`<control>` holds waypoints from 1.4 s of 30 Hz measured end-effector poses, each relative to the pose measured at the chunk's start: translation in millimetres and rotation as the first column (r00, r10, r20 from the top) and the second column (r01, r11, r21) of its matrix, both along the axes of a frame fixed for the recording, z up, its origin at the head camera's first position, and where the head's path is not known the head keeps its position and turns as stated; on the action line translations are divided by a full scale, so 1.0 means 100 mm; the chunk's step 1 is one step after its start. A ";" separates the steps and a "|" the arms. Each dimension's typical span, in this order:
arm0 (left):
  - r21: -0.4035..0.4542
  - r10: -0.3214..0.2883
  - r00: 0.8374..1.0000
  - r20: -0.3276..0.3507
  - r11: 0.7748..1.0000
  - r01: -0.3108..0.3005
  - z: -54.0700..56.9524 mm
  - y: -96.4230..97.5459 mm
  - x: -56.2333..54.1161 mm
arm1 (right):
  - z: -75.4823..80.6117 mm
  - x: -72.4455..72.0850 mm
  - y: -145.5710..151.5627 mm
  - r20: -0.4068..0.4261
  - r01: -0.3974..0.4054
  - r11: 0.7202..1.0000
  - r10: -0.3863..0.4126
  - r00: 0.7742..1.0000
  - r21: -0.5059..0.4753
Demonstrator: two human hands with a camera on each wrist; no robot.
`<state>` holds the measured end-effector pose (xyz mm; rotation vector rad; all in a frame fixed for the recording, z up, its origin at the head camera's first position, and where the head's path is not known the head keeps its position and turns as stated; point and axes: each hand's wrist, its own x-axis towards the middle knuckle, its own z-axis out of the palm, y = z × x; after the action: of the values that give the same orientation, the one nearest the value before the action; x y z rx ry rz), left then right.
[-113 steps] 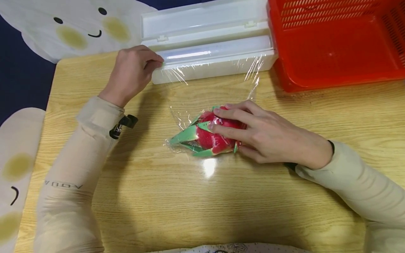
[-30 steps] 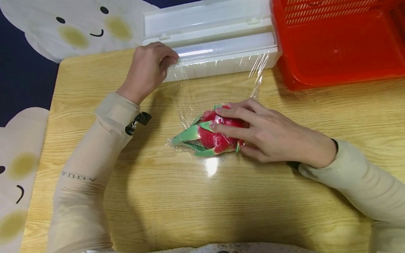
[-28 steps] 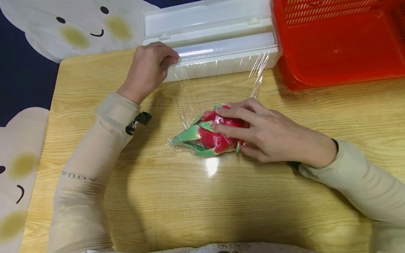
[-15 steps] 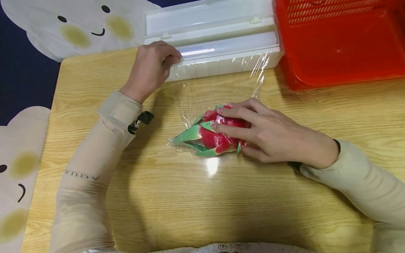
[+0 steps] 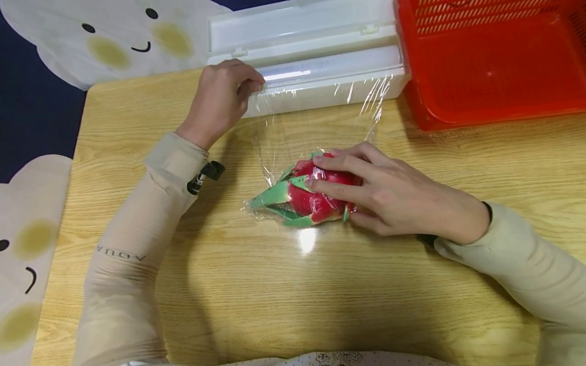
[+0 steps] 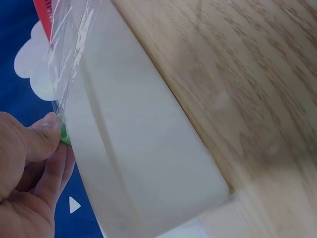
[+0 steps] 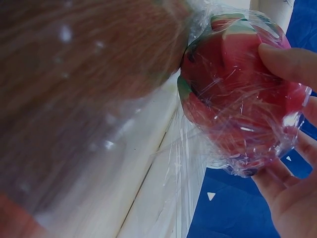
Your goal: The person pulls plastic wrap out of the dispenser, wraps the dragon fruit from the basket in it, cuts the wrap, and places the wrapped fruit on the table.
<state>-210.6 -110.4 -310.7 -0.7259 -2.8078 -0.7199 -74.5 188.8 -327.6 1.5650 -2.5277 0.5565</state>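
In the head view my left hand point(image 5: 217, 104) is at the front edge of a long white cling film dispenser point(image 5: 320, 96), whose lid is up. The left wrist view shows its thumb and fingers pinching a small green slide cutter point(image 6: 65, 135) on that edge. Clear cling film point(image 5: 376, 111) runs from the roll point(image 5: 339, 62) over the edge to a red dragon fruit point(image 5: 304, 199) with green scales, and wraps it. My right hand point(image 5: 398, 198) grips the wrapped fruit from the right, fingers over its top. In the right wrist view, creased film covers the dragon fruit point(image 7: 237, 99).
A red plastic basket point(image 5: 494, 119) stands at the back right, beside the dispenser's end. Everything sits on a wooden table point(image 5: 274, 295). Cloud-patterned dark blue cloth point(image 5: 36, 117) lies beyond the table's left side.
My left hand has slid rightward along the dispenser's front edge with the slide cutter, mostly in the earlier frames and only slightly of late. The right hand and the dragon fruit have stayed almost still.
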 end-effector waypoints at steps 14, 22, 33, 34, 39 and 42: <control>-0.012 -0.023 1.000 0.019 1.000 0.023 0.00 0.11 -0.02 | -0.01 0.00 0.00 0.016 0.007 1.000 -0.007 1.000 -0.005; -0.038 -0.034 0.999 0.025 0.999 0.035 0.01 0.14 -0.03 | 0.01 0.00 0.00 0.023 0.006 1.000 -0.006 1.000 -0.002; -0.032 -0.048 0.998 0.038 0.998 0.049 0.03 0.19 -0.04 | 0.01 0.01 0.00 0.025 0.012 1.000 -0.012 1.000 0.002; -0.035 -0.048 0.998 0.038 0.998 0.049 0.03 0.19 -0.04 | 0.01 0.01 0.00 0.024 0.011 1.000 -0.011 1.000 0.001; -0.043 -0.053 0.998 0.045 0.998 0.055 0.04 0.22 -0.04 | 0.01 0.01 0.00 0.024 0.008 1.000 -0.008 1.000 -0.005; -0.045 -0.059 0.997 0.046 0.997 0.061 0.04 0.24 -0.05 | 0.01 0.01 0.00 0.024 0.008 1.000 -0.007 1.000 -0.008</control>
<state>-216.0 -86.4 -307.0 -0.8157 -2.8625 -0.6908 -73.9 189.2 -326.9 1.5549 -2.5442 0.5874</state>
